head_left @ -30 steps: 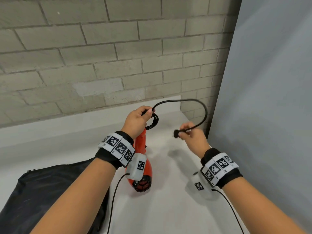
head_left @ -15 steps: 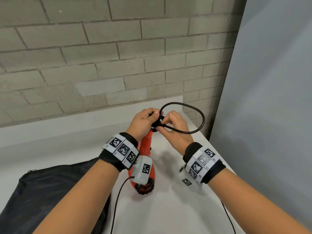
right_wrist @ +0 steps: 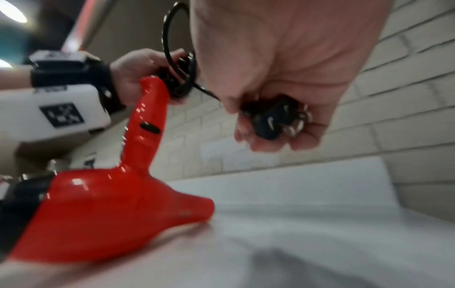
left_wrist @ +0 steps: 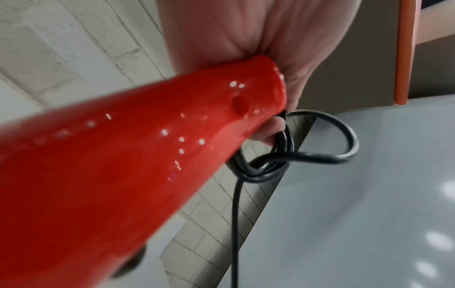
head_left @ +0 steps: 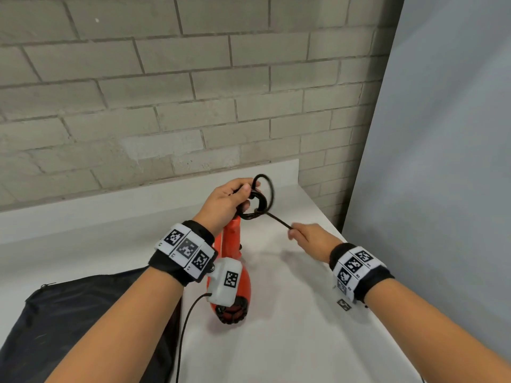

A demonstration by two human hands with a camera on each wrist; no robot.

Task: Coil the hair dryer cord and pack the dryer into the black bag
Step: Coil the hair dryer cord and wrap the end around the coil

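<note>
A red hair dryer (head_left: 235, 288) stands on the white table (head_left: 290, 327), nozzle down, handle up. My left hand (head_left: 229, 200) grips the handle top (left_wrist: 246, 93) together with the coiled black cord (head_left: 258, 200). The coils (left_wrist: 263, 167) bunch at the handle end with one loop sticking out. A taut end of cord (head_left: 278, 221) runs from the coils to my right hand (head_left: 307, 237), which holds the black plug (right_wrist: 273, 118) in curled fingers, right of the dryer (right_wrist: 103, 214). The black bag (head_left: 83, 327) lies flat at the lower left.
A grey brick wall (head_left: 166, 92) rises behind the table. A plain grey panel (head_left: 442, 161) stands along the table's right edge. Thin sensor cables (head_left: 188, 327) hang from my wrist bands beside the bag.
My right hand has passed the plug through the coil and pulled away to the right and down, drawing the big loop small and the cord end taut. My left hand has kept its grip.
</note>
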